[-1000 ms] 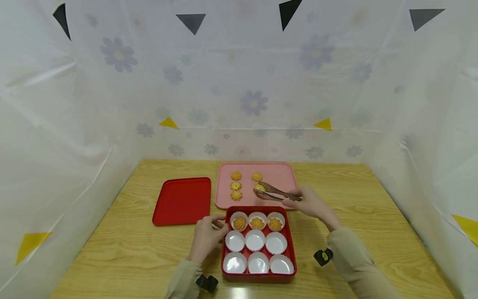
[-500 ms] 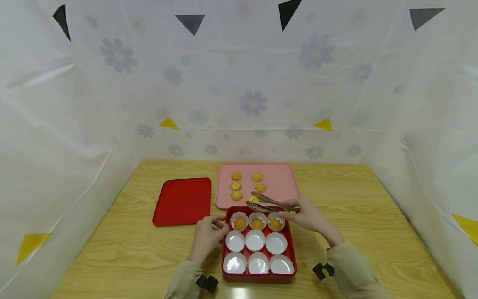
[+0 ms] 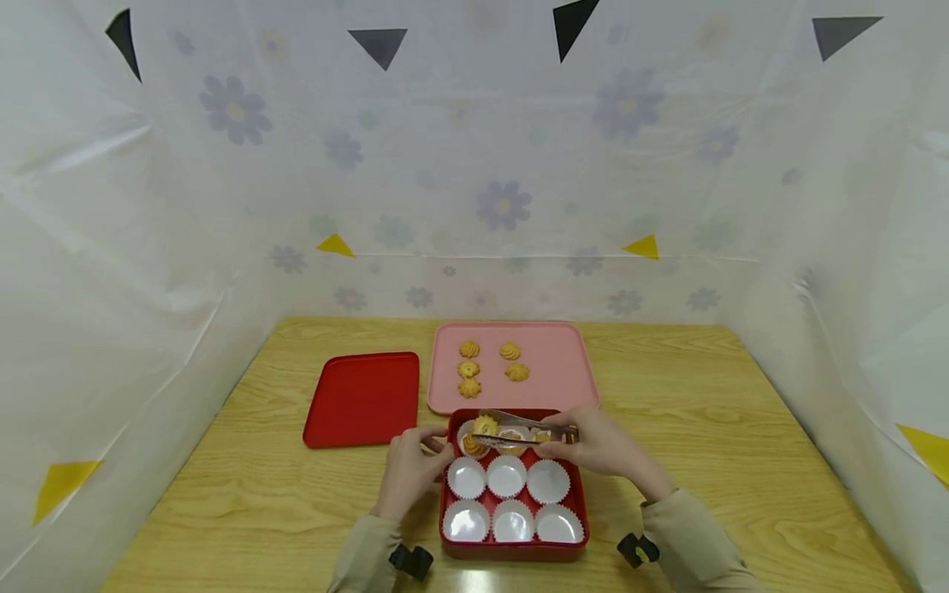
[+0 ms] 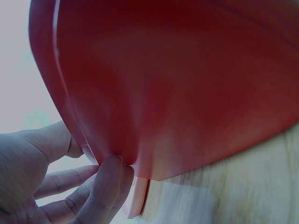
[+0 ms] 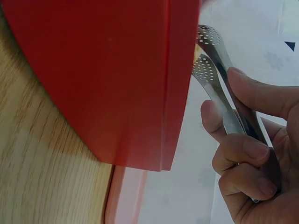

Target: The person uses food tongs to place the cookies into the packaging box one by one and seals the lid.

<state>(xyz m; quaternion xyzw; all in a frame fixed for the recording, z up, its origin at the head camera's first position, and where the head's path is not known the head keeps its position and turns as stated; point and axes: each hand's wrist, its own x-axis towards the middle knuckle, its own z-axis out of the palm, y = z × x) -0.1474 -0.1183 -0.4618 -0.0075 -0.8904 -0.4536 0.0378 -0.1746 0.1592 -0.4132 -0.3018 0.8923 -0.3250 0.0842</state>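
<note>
The right hand grips the tongs, and there's a cookie clamped in them over the filled far-left paper cup; the left hand holds the red box by its corner; a gentle, even squeeze looks wisest.

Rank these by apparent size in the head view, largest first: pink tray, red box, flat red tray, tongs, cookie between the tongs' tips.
1. Red box
2. Pink tray
3. Flat red tray
4. Tongs
5. Cookie
The box sits nearer the camera than the pink tray, so their real order is unsure.
</note>
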